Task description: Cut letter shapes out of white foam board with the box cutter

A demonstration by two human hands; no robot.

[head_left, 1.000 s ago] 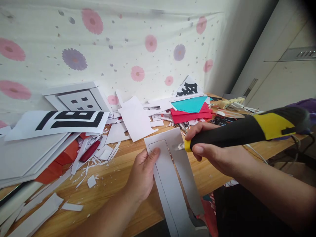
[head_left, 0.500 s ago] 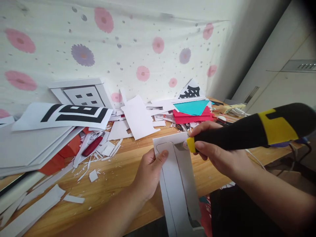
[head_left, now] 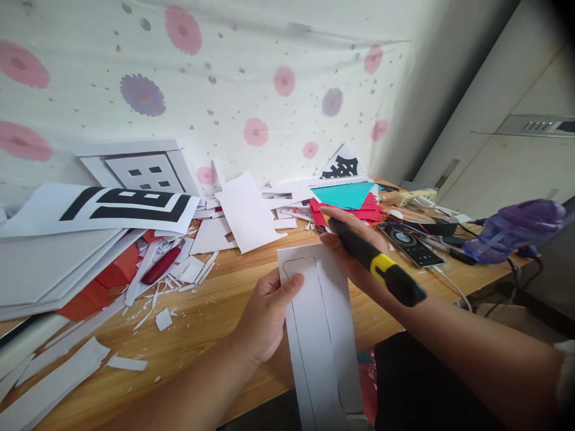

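Note:
My left hand point(head_left: 274, 308) grips the left edge of a long white board point(head_left: 314, 341), its thumb lying on the face. A thin dark outline with a rounded top is drawn along the board, which reaches past the table's front edge. My right hand point(head_left: 354, 251) is closed around a black and yellow tool point(head_left: 377, 260) beside the board's top right corner. The tool's handle end points down to the right, and its working tip is hidden from view.
White offcuts point(head_left: 193, 269) and a dark red tool point(head_left: 162, 265) lie on the wooden table point(head_left: 211, 335). Stacked boards point(head_left: 49, 263) stand at the left. Behind are red and teal sheets point(head_left: 345, 194); a phone point(head_left: 411, 244) and a purple bottle point(head_left: 512, 230) are at the right.
The black and yellow tool has swung, its handle end now lower and nearer the forearm. My right hand has turned with it and moved slightly left. The phone and bottle have come into clear view.

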